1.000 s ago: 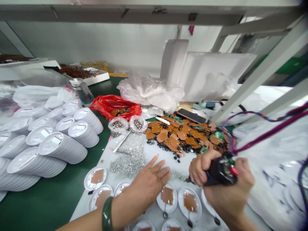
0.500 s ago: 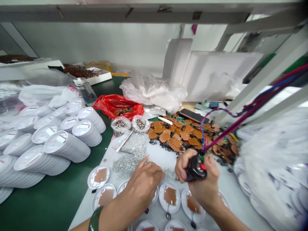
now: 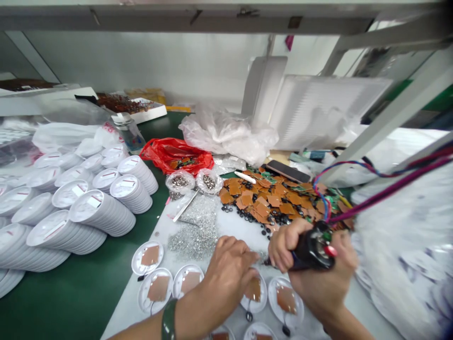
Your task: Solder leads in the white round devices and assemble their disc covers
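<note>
My right hand (image 3: 318, 269) is wrapped round a black electric screwdriver (image 3: 313, 250) with a red button and wires at its rear. The tool lies tilted, its tip pointing left. My left hand (image 3: 231, 267) is closed near that tip, fingers pinched; whatever they hold is too small to make out. Beneath my hands sit round white plastic covers (image 3: 297, 304), each bearing a brown circuit board (image 3: 286, 299) and a small black part on a wire. Part of one cover is hidden behind my left hand. A spread of small silvery screws (image 3: 194, 236) lies beyond it.
A heap of brown boards and black discs (image 3: 262, 203) lies behind the screwdriver. Stacks of white covers (image 3: 102, 212) fill the left side. Farther back are a red bag (image 3: 173, 153), a phone (image 3: 288, 171) and clear plastic (image 3: 226, 132). A large plastic bag (image 3: 406, 236) bulges at right.
My right hand has moved right and tipped the screwdriver flatter, its tip now towards my left hand. My left hand has shifted right and its raised index finger has folded in.
</note>
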Available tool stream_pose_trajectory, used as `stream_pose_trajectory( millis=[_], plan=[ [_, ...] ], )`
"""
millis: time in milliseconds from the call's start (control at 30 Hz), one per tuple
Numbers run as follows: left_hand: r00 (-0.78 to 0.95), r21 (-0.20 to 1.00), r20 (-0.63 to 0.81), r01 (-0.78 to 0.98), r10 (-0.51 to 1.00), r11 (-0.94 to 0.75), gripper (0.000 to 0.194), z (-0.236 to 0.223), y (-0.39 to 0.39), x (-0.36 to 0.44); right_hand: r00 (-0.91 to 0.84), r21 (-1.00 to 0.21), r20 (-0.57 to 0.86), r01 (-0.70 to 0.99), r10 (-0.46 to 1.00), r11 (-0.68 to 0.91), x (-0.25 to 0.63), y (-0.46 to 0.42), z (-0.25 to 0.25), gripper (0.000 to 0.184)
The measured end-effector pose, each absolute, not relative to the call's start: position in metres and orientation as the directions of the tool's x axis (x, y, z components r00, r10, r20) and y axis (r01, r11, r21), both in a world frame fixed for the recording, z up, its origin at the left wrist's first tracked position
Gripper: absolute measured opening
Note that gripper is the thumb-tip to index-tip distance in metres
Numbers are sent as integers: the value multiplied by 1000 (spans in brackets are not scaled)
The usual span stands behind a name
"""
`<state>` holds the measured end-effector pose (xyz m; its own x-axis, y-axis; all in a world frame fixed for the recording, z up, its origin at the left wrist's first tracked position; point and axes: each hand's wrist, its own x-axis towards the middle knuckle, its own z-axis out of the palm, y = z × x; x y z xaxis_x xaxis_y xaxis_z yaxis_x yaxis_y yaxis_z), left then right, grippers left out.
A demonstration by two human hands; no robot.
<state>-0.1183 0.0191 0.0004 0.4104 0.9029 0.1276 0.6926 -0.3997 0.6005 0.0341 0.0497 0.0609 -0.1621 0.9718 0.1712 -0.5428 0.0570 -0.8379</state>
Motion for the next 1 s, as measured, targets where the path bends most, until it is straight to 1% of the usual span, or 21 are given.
stream_pose_trajectory(
  millis=[33,100,200,400,500,567,767,867,933,1000],
  plan=[
    [403,606,139,688,904,-400,11,-1,22,-115,-155,-835,172,-547,973,61,35,50,62,56],
    [401,604,146,688,904,-403,5,-5,29,-109,-138,-832,178,-550,974,74,36,50,63,56],
    [410,581,147,701,900,-414,10,-9,36,-104,-112,-835,181,-543,977,92,38,52,63,54],
    [447,518,143,726,883,-452,10,-11,40,-104,-84,-834,174,-542,981,101,41,54,63,56],
    [449,511,140,731,882,-453,8,-10,40,-108,-86,-834,171,-543,982,97,43,53,63,59],
    [443,536,137,719,886,-442,8,-8,39,-114,-82,-830,173,-549,982,100,44,52,65,59],
    [443,687,122,608,888,-398,14,-4,26,-137,-45,-816,173,-566,984,118,42,44,79,59],
    [442,747,110,554,890,-367,11,-4,14,-143,-43,-796,180,-594,983,120,34,40,85,59],
    [447,775,94,528,890,-347,7,-1,7,-144,-68,-781,172,-618,983,94,28,38,85,59],
    [461,776,76,529,884,-343,7,4,3,-143,-106,-769,154,-637,982,51,24,37,82,59]
  ],
)
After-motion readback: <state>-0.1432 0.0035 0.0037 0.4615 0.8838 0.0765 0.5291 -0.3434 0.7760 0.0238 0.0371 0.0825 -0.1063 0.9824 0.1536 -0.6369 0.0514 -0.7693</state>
